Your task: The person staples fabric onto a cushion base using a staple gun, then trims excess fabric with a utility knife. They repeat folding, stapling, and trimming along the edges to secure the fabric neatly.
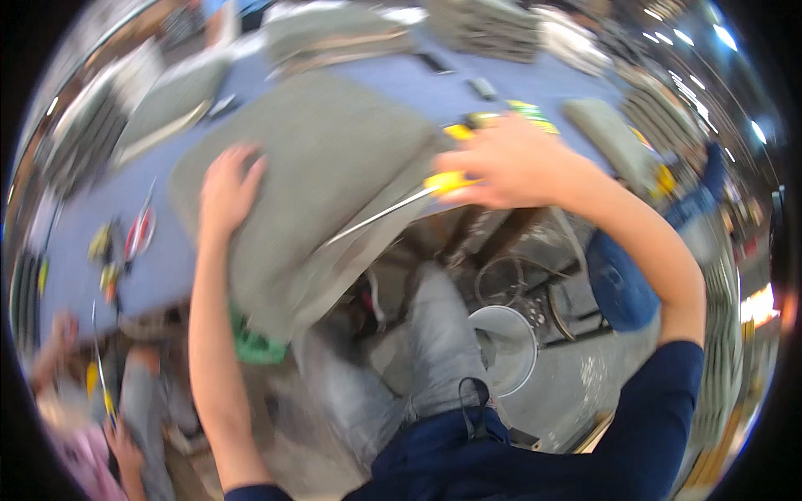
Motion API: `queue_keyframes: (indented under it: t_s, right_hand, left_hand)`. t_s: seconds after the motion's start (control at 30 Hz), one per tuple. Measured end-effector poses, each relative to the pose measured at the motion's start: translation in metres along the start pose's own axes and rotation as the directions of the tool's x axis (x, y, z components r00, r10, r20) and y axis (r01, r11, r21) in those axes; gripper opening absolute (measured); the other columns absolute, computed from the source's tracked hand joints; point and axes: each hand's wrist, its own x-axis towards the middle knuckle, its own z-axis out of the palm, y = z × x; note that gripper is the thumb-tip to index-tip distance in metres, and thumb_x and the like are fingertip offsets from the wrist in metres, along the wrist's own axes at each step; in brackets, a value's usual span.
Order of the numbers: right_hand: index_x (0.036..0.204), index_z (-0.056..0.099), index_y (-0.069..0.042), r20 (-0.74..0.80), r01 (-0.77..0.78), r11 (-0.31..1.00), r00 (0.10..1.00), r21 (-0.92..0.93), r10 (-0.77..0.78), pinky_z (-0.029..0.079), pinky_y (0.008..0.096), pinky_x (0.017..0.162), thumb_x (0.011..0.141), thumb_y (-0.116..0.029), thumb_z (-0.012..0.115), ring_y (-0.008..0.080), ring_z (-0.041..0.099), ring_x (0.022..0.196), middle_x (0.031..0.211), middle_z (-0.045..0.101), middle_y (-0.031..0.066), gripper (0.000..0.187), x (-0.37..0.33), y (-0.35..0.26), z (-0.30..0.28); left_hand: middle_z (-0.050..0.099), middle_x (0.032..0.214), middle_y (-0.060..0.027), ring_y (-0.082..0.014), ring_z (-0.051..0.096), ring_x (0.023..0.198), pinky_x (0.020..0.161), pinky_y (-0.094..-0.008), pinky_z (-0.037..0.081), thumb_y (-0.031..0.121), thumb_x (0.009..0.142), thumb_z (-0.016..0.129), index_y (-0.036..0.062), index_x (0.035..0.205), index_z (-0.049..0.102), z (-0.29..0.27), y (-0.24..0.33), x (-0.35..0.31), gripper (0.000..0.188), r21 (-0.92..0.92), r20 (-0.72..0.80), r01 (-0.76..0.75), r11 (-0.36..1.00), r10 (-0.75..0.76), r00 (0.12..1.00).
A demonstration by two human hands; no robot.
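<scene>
My right hand point(518, 163) is closed around the yellow handle of a long screwdriver-like tool point(386, 215). Its thin metal shaft slants down and left, the tip at the near side of a grey-green fabric-covered cushion point(313, 142). Whether the tip touches or goes under the fabric is too blurred to tell. My left hand point(230, 188) lies on the cushion's left part, thumb apart from the fingers. A loose flap of cover hangs off the table's near edge toward my knees. Just beyond my right hand lie yellow and green items point(530, 115), partly hidden.
Stacked grey-green cushions point(484, 29) stand along the far side of the blue table point(388, 60). Red-handled scissors point(140, 234) lie at left. At lower left a co-worker's hand point(125, 451) holds a yellow-handled tool. A white bucket point(505, 351) stands by my legs; a jeans-clad leg point(620, 284) is at right.
</scene>
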Motion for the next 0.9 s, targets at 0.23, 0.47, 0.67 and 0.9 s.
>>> queue_keyframes:
  t_s: [0.23, 0.47, 0.67, 0.9]
  right_hand:
    - [0.112, 0.070, -0.018, -0.079, 0.049, 0.993, 0.996, 0.109, -0.040, 0.048, 0.0469, 0.069, 0.095, -0.053, 0.065, 0.0340, 0.067, 0.079, 0.080, 0.070, 0.0115, 0.039, 0.022, -0.009, 0.013]
    - [0.115, 0.072, -0.014, -0.057, 0.058, 0.989, 0.997, 0.139, -0.051, 0.047, 0.0467, 0.074, 0.093, -0.044, 0.070, 0.0361, 0.064, 0.083, 0.087, 0.071, 0.0137, 0.037, 0.026, 0.007, 0.030]
    - [0.111, 0.073, -0.014, -0.017, 0.027, 0.988, 1.000, 0.153, -0.025, 0.047, 0.0457, 0.077, 0.093, -0.045, 0.071, 0.0346, 0.063, 0.081, 0.082, 0.069, 0.0117, 0.036, 0.032, -0.002, 0.010]
    - [0.103, 0.075, -0.008, 0.087, -0.037, 0.985, 0.996, 0.169, 0.022, 0.048, 0.0449, 0.076, 0.093, -0.042, 0.072, 0.0317, 0.064, 0.083, 0.083, 0.069, 0.0121, 0.035, 0.045, -0.019, -0.025]
  left_hand:
    - [0.069, 0.129, -0.0122, -0.0338, 0.060, 0.127, 0.111, -0.0462, 0.044, 0.037, 0.096, 0.062, 0.0115, 0.121, 0.072, -0.021, -0.010, -0.009, 0.037, 0.047, -0.083, 0.061, 0.997, -0.057, 0.995]
    - [0.067, 0.137, -0.0072, -0.0309, 0.058, 0.131, 0.113, -0.0436, 0.044, 0.037, 0.100, 0.061, 0.0168, 0.125, 0.071, -0.013, -0.003, -0.006, 0.034, 0.068, -0.010, 0.106, 0.992, -0.106, 0.994]
    - [0.067, 0.136, -0.0072, -0.0309, 0.059, 0.130, 0.111, -0.0446, 0.045, 0.039, 0.099, 0.061, 0.0177, 0.126, 0.071, -0.011, -0.009, -0.005, 0.035, 0.045, -0.042, 0.087, 0.995, -0.085, 0.995]
    - [0.069, 0.134, -0.0072, -0.0311, 0.060, 0.129, 0.110, -0.0450, 0.046, 0.039, 0.099, 0.061, 0.0185, 0.127, 0.071, -0.011, -0.007, -0.006, 0.036, 0.020, -0.030, 0.120, 0.993, -0.120, 0.992]
